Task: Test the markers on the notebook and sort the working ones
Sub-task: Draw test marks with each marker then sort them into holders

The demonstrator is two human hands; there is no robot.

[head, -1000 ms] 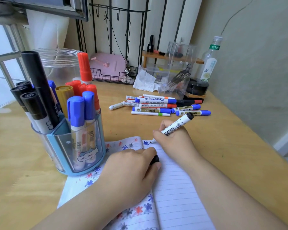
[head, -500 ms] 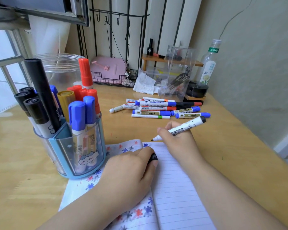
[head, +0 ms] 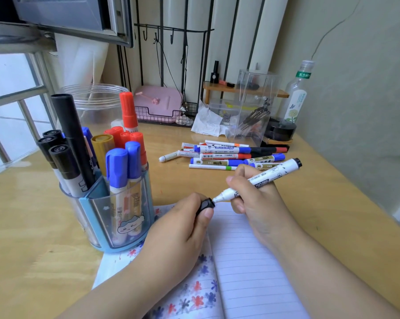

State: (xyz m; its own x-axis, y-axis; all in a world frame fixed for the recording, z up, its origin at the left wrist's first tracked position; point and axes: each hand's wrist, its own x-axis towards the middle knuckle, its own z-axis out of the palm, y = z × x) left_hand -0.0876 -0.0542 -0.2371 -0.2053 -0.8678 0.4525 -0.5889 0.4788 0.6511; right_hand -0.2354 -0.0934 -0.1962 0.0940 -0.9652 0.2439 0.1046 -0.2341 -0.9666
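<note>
Here, round black cap (head: pixel 207 204) meets marker (head: pixel 261 179) tip.

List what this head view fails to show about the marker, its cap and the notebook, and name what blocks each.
- Cap: mostly wrapped by the left hand.
- Marker: tip meets the cap; whether it is seated is unclear. The right hand covers part of the barrel.
- Notebook: any test mark hidden by both hands; bottom cut by the frame edge.
- Marker label: too small to read.
</note>
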